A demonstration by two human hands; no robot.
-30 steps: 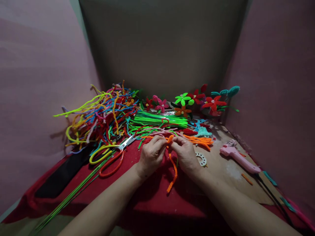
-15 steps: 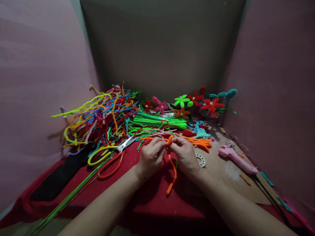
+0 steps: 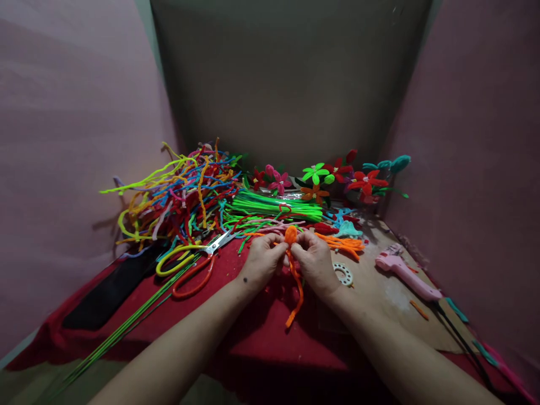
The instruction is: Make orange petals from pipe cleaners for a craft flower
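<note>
Between my two hands is an orange pipe cleaner (image 3: pixel 291 234), bent into a rounded, petal-like loop at the top, with a loose tail hanging down toward the red cloth. My left hand (image 3: pixel 266 260) pinches it from the left, and my right hand (image 3: pixel 313 261) pinches it from the right. Both hands are closed, fingertips nearly meeting below the loop. Just beyond my right hand lies a bundle of orange pipe cleaners (image 3: pixel 343 245). Scissors (image 3: pixel 208 251) with one yellow and one red handle rest with blades parted, left of my left hand.
A tangled heap of coloured pipe cleaners (image 3: pixel 181 197) stands at the back left, beside a green bundle (image 3: pixel 278 207). Pipe-cleaner flowers (image 3: pixel 315 173) line the back. On the right, a pink glue gun (image 3: pixel 408 274) and a white ring with holes (image 3: pixel 343 274) lie on a board (image 3: pixel 379 315). Green stems (image 3: pixel 130 320) cross the front left.
The top of the orange pipe cleaner now shows as a fuller, upright rounded loop, where it was a narrow bend. My hands stay close together, and the view has shifted slightly.
</note>
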